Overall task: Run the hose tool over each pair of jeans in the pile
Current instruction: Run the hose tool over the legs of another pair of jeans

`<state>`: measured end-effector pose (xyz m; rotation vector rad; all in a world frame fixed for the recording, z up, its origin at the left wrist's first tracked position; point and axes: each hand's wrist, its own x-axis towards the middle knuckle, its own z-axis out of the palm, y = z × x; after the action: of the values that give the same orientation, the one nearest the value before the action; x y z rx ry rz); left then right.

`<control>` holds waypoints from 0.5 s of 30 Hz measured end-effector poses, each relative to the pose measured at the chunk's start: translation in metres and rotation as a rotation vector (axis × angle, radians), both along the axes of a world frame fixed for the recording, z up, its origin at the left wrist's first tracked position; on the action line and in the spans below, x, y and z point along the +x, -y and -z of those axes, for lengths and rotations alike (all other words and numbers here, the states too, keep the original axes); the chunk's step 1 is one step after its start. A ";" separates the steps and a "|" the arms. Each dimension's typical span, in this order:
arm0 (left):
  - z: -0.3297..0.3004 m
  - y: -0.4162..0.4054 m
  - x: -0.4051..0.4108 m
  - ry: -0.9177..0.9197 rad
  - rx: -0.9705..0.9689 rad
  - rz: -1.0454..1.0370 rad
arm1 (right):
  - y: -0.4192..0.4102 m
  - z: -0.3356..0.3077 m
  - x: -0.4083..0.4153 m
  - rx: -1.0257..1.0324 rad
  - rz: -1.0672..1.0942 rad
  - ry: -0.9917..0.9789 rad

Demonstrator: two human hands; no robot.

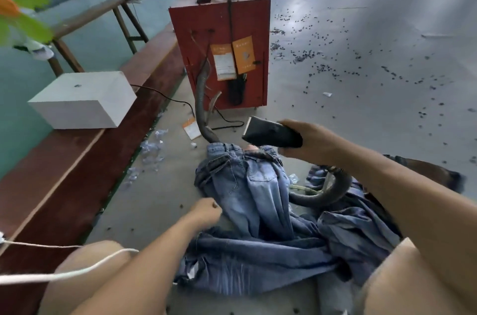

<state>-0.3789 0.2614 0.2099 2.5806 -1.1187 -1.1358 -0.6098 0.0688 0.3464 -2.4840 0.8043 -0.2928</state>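
Observation:
A pair of light blue jeans [255, 185] lies spread on the floor in front of me, waistband away from me. More jeans [258, 260] are heaped across the near end. My right hand [307, 145] grips the black flat-mouthed hose tool [268, 132], raised above the waistband. Its dark ribbed hose [333, 190] loops down under my forearm and over the denim. Another stretch of the hose [200, 105] rises to the red machine. My left hand [206, 210] is closed in a fist at the left edge of the spread jeans; whether it pinches the cloth is unclear.
A red metal machine [222, 38] with orange tags stands just beyond the jeans. A white box [82, 100] sits on a long brown bench [77, 180] at left. Dark scraps litter the grey floor [361, 56] at right. A white cord [77, 272] crosses my left knee.

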 end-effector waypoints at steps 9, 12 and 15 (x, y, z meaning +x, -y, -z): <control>0.016 0.014 -0.080 -0.739 -0.145 0.047 | -0.036 0.055 0.026 0.053 0.161 -0.243; -0.015 0.032 -0.101 -0.806 -0.424 0.171 | -0.050 0.051 0.071 0.125 0.294 0.008; -0.032 0.048 -0.086 -0.813 -0.622 -0.264 | -0.061 0.049 0.113 0.147 0.279 0.066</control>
<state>-0.4651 0.2138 0.2418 1.5042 -0.7315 -1.3034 -0.4963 0.1294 0.2970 -2.2143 1.1041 -0.3961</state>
